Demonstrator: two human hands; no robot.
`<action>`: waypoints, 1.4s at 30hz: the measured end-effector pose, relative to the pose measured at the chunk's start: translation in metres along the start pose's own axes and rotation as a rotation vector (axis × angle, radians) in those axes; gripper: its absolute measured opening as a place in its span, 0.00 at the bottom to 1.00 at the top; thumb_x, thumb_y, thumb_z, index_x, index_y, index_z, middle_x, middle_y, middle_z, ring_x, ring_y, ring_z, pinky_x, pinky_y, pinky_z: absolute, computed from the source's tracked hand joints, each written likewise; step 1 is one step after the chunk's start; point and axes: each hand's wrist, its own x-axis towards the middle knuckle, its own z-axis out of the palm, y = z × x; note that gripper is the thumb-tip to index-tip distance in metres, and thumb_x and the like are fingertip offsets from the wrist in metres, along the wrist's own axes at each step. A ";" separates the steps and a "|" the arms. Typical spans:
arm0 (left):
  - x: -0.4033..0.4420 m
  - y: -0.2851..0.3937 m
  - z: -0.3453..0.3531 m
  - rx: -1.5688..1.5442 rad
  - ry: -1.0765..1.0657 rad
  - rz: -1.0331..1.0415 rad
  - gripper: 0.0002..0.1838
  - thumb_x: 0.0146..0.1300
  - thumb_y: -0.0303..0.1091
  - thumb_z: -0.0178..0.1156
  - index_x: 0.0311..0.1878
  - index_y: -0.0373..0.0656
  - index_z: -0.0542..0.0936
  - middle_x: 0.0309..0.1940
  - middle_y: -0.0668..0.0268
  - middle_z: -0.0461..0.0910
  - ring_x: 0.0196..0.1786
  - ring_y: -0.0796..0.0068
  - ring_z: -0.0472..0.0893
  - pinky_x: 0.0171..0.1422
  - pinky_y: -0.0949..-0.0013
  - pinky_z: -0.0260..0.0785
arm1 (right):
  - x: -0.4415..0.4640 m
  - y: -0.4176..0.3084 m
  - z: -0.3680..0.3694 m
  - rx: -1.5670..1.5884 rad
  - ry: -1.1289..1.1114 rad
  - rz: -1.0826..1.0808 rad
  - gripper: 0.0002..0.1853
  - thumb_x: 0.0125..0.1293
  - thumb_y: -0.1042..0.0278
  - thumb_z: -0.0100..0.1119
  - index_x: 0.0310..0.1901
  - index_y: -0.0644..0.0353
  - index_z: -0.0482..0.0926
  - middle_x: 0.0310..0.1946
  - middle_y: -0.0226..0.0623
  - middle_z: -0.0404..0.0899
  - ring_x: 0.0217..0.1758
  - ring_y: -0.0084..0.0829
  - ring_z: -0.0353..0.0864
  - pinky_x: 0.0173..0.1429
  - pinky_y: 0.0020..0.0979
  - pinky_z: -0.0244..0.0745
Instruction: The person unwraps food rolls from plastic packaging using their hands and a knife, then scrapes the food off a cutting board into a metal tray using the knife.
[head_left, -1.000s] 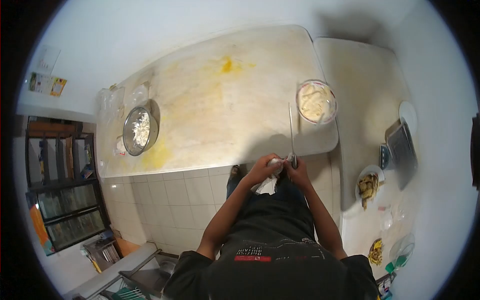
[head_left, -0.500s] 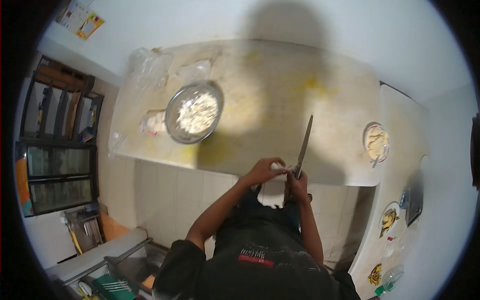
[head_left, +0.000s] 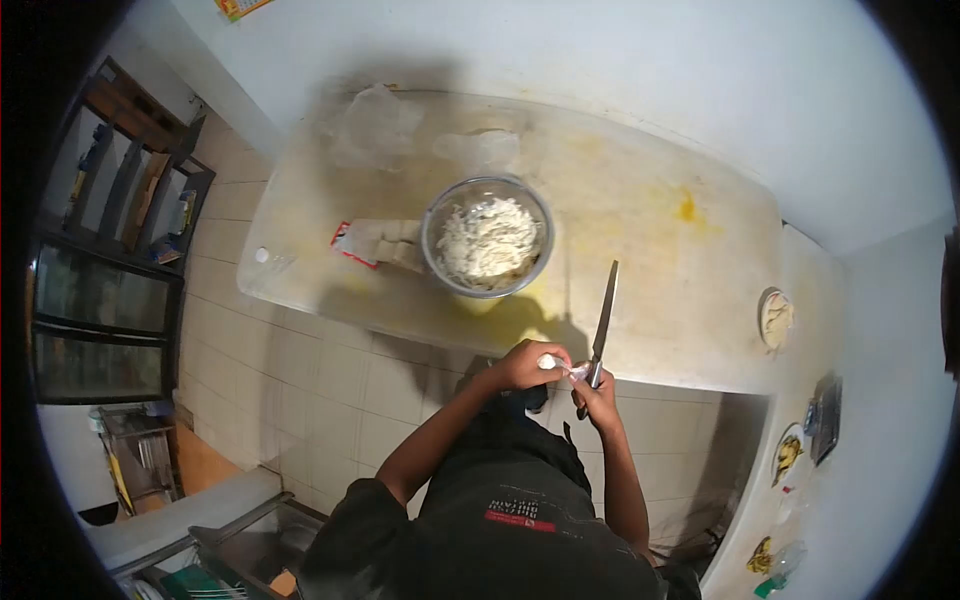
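My left hand (head_left: 530,366) is closed round a small white piece (head_left: 548,361), too small to name for certain; it looks like a garlic clove. A thin pinkish-white strip (head_left: 577,371) stretches from it to my right thumb. In my right hand (head_left: 599,400) is a long knife (head_left: 606,312), its dark handle in the palm and its blade pointing up and away over the table edge. Both hands meet just in front of the table's near edge. Beyond them stands a glass bowl (head_left: 488,240) of pale shredded food.
Left of the bowl lies a plastic packet (head_left: 372,244) with red print. Clear plastic bags (head_left: 378,128) lie at the back of the pale table (head_left: 650,290). A small bowl (head_left: 776,320) of pale food stands at the right, with a plate of peelings (head_left: 789,453) nearer.
My view has shifted, so the bowl and table appear further right. Both hands stay close together, with the knife still in the right hand. The pinkish strip between them shows more clearly.
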 end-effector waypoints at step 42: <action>-0.613 -0.046 -0.533 0.146 1.029 -0.310 0.12 0.61 0.34 0.66 0.43 0.38 0.83 0.33 0.58 0.85 0.35 0.71 0.84 0.42 0.66 0.74 | 0.145 0.068 0.846 -0.226 -0.574 -0.133 0.07 0.72 0.64 0.59 0.39 0.57 0.80 0.15 0.20 0.68 0.14 0.13 0.64 0.17 0.20 0.56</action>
